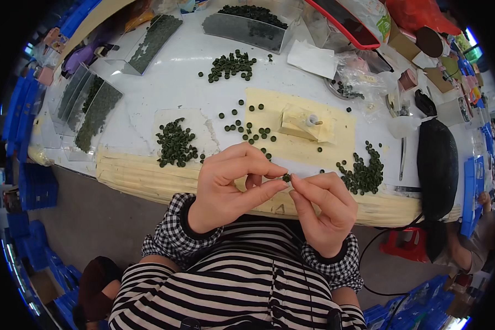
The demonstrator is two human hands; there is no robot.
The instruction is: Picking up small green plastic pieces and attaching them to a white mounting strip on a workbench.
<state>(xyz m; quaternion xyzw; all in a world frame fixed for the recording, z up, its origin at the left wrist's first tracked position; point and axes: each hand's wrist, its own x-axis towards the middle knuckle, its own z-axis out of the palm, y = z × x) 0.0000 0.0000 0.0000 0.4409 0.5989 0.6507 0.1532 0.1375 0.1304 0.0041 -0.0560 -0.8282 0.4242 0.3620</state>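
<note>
Above the near edge of the table, a tiny dark green toothed part (286, 177) is pinched between the fingertips of both hands. My left hand (228, 184) holds it with thumb and index finger. From the other side, my right hand (327, 206) closes thumb and index finger at the same part. Just beyond my left hand is a heap of dark green pointed pieces (176, 143). To the right of my right hand lies a heap of small round dark green pieces (366, 173). Loose dark green rings (248, 130) are scattered ahead of my hands.
A yellowish block with a small peg (305, 124) stands mid-table on a tan sheet (341, 146). Further back are another green heap (231, 67) and clear bins (245, 30) of green parts. Tweezers (403, 159) and a black bag (437, 168) lie right; a red-cased phone (344, 22) is overhead.
</note>
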